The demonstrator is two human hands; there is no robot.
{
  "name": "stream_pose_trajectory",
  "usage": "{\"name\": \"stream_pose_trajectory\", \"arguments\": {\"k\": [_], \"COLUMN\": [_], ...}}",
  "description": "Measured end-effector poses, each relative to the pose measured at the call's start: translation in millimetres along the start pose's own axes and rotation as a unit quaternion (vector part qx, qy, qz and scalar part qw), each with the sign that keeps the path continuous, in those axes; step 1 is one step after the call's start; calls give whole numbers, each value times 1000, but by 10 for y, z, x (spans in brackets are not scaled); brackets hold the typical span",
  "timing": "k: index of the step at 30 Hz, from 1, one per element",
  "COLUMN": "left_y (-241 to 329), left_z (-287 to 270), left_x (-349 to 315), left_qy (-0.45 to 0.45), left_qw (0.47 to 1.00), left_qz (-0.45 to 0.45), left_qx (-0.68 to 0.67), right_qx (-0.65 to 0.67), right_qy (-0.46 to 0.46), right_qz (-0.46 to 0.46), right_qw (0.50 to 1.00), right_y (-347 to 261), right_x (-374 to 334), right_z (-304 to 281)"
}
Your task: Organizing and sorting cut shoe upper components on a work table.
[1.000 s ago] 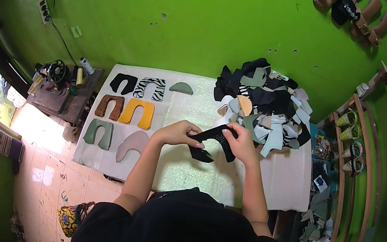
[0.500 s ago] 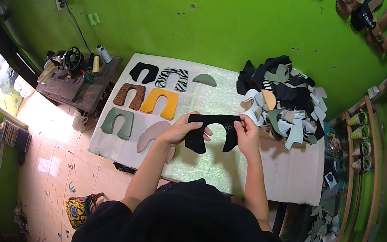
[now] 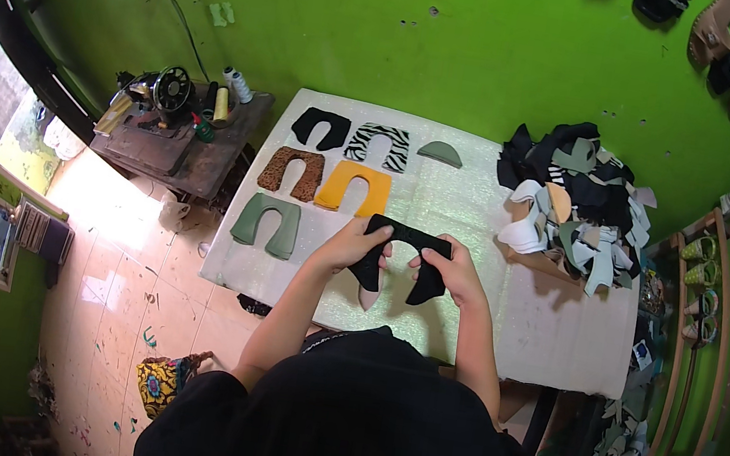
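Note:
Above the near middle of the table, my left hand [image 3: 353,247] and my right hand [image 3: 462,275] grip a black U-shaped cut piece [image 3: 428,283] of soft material by its two sides. Both thumbs lie on top, and fingertips show through the opening of the U. A pinkish piece [image 3: 367,298] lies beneath, mostly covered by my left hand. Beyond lie more U-shaped pieces: black [image 3: 325,115], zebra-striped [image 3: 395,151], brown spotted [image 3: 276,168], yellow [image 3: 376,194] and green [image 3: 282,236]. A green half-round piece [image 3: 440,152] sits right of the zebra one.
A heap of scraps [image 3: 577,198] covers the right back of the white table [image 3: 546,340]. To the left stands a sewing machine [image 3: 163,94] with thread spools. At the right, a wooden rack [image 3: 702,373] holds sandals; more scraps [image 3: 616,445] lie below. A patterned bag [image 3: 159,384] rests on the floor.
The view has turned, so the table appears farther right. My hands have shifted from the black piece's upper corners onto its sides, drawing its two legs slightly closer.

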State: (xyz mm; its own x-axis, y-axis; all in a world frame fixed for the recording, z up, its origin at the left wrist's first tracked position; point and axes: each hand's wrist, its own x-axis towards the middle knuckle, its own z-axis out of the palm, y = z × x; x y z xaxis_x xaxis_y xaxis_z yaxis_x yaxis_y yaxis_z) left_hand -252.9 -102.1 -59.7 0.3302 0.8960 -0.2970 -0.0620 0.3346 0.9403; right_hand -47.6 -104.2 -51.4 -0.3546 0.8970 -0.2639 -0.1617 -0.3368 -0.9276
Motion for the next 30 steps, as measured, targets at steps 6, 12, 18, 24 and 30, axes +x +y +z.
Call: {"name": "stream_pose_trajectory", "arguments": {"k": [6,12,18,24,30], "left_y": [-245,-318,-269,-51,-115], "left_z": [-602,-1141,-1828,-2494,-3136], "left_x": [-49,-7,352,938,1607], "left_qy": [-60,108,163,128,234], "left_qw": [996,983,971,956,955], "left_qz": [-59,-66,-52,-85,-65], "left_qx": [3,135,168,249,172], "right_qx": [-101,-177,-275,-338,-333], "right_qy": [47,5,-29,34,86], "right_qz": [-12,30,-4,-84,-182], "right_qw": [994,984,961,937,921], "right_y": [144,465,766,411,418], "right_x": [519,1076,1888,2641,3333], "right_z": [153,358,429,695,968]}}
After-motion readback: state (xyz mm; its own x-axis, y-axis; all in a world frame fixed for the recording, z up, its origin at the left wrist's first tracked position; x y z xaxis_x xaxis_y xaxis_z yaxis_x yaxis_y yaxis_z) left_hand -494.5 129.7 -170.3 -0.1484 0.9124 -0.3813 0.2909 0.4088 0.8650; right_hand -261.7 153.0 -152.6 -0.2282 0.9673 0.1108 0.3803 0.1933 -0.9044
